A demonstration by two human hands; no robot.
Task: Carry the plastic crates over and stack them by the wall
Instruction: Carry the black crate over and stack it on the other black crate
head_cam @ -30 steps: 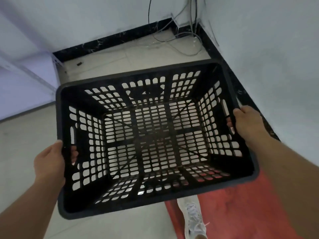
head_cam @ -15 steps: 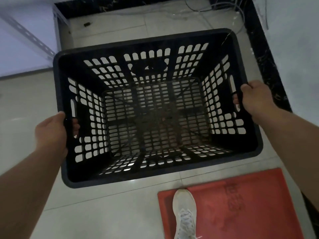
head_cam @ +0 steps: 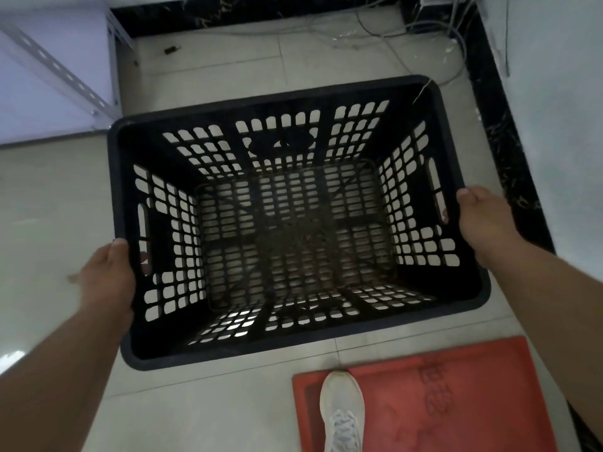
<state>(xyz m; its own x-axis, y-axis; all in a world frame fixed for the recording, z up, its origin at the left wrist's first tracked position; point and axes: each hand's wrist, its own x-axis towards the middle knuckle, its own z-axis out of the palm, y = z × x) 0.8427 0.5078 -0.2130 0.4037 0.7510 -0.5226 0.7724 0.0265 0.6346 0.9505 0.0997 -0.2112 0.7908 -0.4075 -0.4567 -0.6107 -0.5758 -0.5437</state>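
Note:
A black plastic crate [head_cam: 456,282] with perforated walls and an empty, dusty bottom sits low over the tiled floor in the room's corner; whether it touches the floor I cannot tell. My left hand [head_cam: 107,278] grips its left side, thumb on the rim and fingertips showing through the handle slot. My right hand [head_cam: 483,220] grips the right side the same way. The right wall [head_cam: 561,125] stands close beside the crate, and the back wall's dark skirting [head_cam: 261,11] lies a little beyond it.
Loose cables [head_cam: 408,37] trail over the floor in the far right corner. A slotted metal shelf frame [head_cam: 65,76] stands at the far left. A red mat [head_cam: 456,393] lies at the near right with my white shoe [head_cam: 342,412] on it.
The crate has gone down and forward toward the corner floor, with both hands still on its sides. My view has tilted downward, and the red mat is now fully behind the crate.

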